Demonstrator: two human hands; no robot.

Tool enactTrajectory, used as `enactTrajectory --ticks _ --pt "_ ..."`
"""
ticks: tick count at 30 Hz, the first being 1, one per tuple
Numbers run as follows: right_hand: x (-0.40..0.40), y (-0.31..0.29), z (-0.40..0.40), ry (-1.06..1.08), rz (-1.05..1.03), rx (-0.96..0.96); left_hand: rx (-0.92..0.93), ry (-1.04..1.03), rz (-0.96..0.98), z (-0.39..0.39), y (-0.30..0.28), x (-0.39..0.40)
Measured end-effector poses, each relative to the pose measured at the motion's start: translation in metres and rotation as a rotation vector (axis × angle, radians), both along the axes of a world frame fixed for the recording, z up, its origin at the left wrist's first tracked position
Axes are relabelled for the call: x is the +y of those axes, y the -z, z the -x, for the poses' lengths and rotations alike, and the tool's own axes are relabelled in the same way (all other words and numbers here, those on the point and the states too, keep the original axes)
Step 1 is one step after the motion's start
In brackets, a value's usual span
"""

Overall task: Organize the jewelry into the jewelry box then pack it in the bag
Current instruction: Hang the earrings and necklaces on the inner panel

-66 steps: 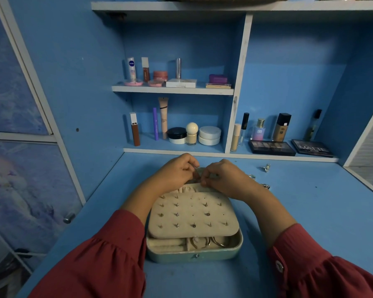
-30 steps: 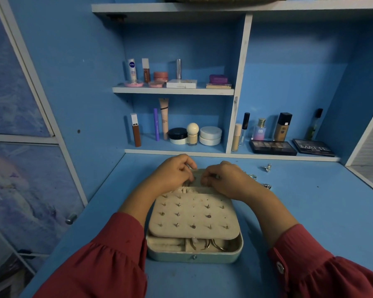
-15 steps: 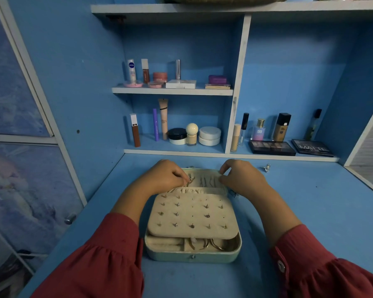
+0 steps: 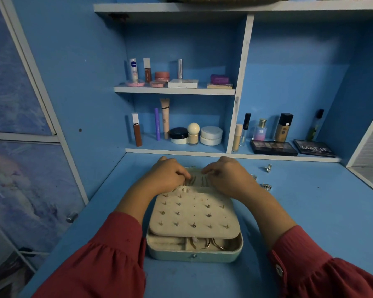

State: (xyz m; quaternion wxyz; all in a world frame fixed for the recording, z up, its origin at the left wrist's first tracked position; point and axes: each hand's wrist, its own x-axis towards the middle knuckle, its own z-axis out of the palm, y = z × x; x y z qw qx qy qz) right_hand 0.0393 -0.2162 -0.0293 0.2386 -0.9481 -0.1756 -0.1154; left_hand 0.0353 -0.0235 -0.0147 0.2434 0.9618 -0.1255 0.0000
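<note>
A pale green jewelry box (image 4: 194, 255) lies open on the blue desk in front of me. A cream stud panel (image 4: 194, 214) dotted with several earrings covers most of its tray. Gold hoops (image 4: 211, 244) show in the near compartment. Thin necklace chains (image 4: 197, 180) lie across the cream lid lining at the far end. My left hand (image 4: 166, 175) pinches a chain there with curled fingers. My right hand (image 4: 228, 177) has its curled fingertips on the chains' upper ends. Loose silver rings (image 4: 266, 186) lie to the right of my right wrist.
Another small silver piece (image 4: 269, 168) sits farther back on the desk. Cosmetics fill the shelves behind, with two dark palettes (image 4: 274, 147) on the low ledge. A blue side wall stands at the left and a white edge (image 4: 366, 181) bounds the desk at the right.
Half a second ago my hands were spread to the lid's two sides. They have since come back together over the chains in the lid. The box has not moved.
</note>
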Motion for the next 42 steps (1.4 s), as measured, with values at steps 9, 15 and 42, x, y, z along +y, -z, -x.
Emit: enactTrajectory --ticks 9,15,42 --pt "0.009 -0.006 0.009 -0.152 0.205 0.119 0.004 0.012 0.005 -0.001 0.002 0.003" --pt "0.009 -0.005 0.01 -0.156 0.158 0.071 0.023 0.066 0.083 0.001 -0.001 0.004" --pt "0.013 0.001 0.004 -0.067 0.236 -0.026 0.119 -0.035 -0.024 -0.007 0.011 -0.006"
